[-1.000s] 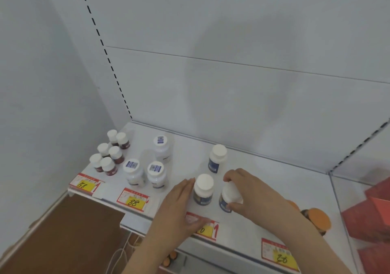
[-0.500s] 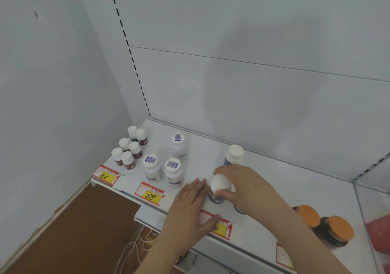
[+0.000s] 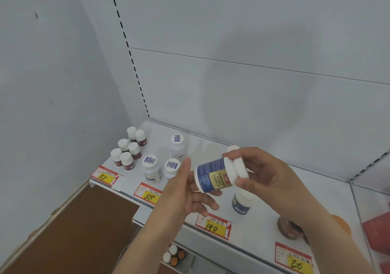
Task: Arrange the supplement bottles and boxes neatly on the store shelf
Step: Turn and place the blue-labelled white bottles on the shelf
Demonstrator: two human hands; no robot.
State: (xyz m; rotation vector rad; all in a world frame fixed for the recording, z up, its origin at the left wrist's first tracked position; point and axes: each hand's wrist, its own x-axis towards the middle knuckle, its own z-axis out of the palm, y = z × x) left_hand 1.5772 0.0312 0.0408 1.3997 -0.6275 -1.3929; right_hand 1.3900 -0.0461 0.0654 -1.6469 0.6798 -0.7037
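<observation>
The blue-labelled bottle (image 3: 213,175) is off the shelf (image 3: 263,189), lying on its side in the air above the front edge, its white cap (image 3: 236,170) pointing right and its base left. The right hand (image 3: 268,172) pinches the cap, thumb below and fingers over the top. The left hand (image 3: 185,191) has its fingers mostly straight, cupped round the base and underside; whether it bears any weight cannot be told.

It looks like a rigid plastic bottle, probably light, with a smooth glossy label that may slip under a loose hold. Held by the cap alone it could swing or turn, so the firmer hold is round the body, fingers across the label, then set down upright.

Just below it a second blue bottle (image 3: 242,202) stands near the front edge, behind the price tag marked 140 (image 3: 213,226). A third white cap (image 3: 233,148) shows behind the right hand's fingers, towards the back edge.

Further left stand three white bottles with barcode stickers on top (image 3: 150,168), behind the tag marked 88 (image 3: 148,194). At the left front corner six small dark-red bottles (image 3: 128,149) sit in close pairs above the tag marked 158 (image 3: 105,176).

To the right, partly hidden by the right forearm, a brown jar (image 3: 287,228) stands near the front edge, with something orange (image 3: 341,225) just beyond the forearm. Red boxes (image 3: 377,227) fill the next bay, past a clear divider (image 3: 358,206).
</observation>
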